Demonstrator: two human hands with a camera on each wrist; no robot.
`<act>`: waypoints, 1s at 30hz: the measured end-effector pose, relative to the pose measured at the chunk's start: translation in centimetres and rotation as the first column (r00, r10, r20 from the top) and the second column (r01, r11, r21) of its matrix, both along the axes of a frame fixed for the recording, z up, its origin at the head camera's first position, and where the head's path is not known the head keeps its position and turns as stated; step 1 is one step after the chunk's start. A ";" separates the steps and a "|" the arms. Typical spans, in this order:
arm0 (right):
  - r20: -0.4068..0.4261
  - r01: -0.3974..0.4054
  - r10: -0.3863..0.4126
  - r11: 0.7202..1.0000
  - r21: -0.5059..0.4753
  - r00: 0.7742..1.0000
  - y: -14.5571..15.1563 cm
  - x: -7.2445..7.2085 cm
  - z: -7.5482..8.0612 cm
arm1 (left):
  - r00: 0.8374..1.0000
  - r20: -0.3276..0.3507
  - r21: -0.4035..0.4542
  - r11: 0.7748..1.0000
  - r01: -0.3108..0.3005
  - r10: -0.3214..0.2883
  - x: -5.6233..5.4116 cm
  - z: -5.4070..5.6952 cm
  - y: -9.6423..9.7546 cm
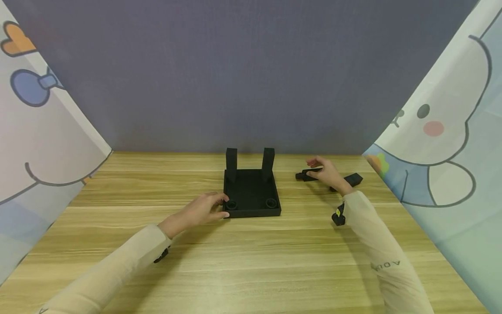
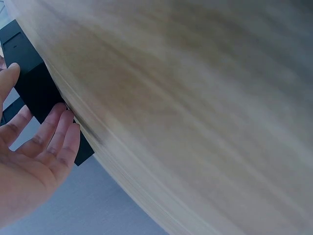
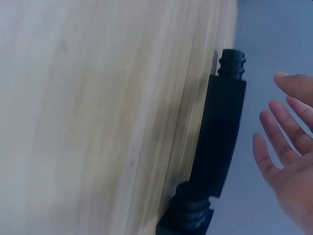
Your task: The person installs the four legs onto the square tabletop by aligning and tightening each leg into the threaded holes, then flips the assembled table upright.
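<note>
A square black tray (image 1: 251, 213) lies on the wooden table, with two upright black posts at its back corners and round sockets at its front corners. My left hand (image 1: 204, 209) touches its front left corner, thumb by the front wall and fingers along the left side. In the left wrist view the fingers (image 2: 62, 142) lie fairly straight against the tray's dark wall (image 2: 36, 83). To the right, my right hand (image 1: 324, 172) hovers over a loose black post (image 1: 306, 175) with a threaded end. The right wrist view shows its fingers spread, apart from the post (image 3: 220, 132).
Another black post (image 1: 354, 179) lies behind the right wrist. A small black object with a yellow spot (image 1: 338, 217) shows beside the right sleeve. A grey panel (image 1: 251, 78) rises along the table's back edge, and printed cartoon panels (image 1: 443, 131) flank both sides.
</note>
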State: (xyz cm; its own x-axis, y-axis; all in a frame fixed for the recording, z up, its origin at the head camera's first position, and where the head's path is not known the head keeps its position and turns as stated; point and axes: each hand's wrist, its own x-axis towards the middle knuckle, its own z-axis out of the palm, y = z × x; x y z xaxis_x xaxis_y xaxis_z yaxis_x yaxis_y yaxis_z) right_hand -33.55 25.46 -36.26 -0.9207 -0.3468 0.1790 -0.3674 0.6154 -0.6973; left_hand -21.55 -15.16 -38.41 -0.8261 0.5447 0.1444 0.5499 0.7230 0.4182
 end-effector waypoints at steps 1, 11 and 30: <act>0.005 0.003 -0.003 1.000 0.007 1.000 0.1 0.0 0.0 | 1.000 -0.001 -0.001 1.000 0.000 0.000 0.0 0.0 0.0; 0.010 0.009 -0.010 0.998 0.062 1.000 1.7 -0.1 -0.1 | 1.000 0.008 0.007 1.000 -0.003 0.003 0.1 0.1 0.0; 0.022 0.082 -0.086 0.986 0.149 0.996 3.6 -0.7 -0.8 | 1.000 0.021 0.004 1.000 -0.008 0.008 0.1 0.2 0.1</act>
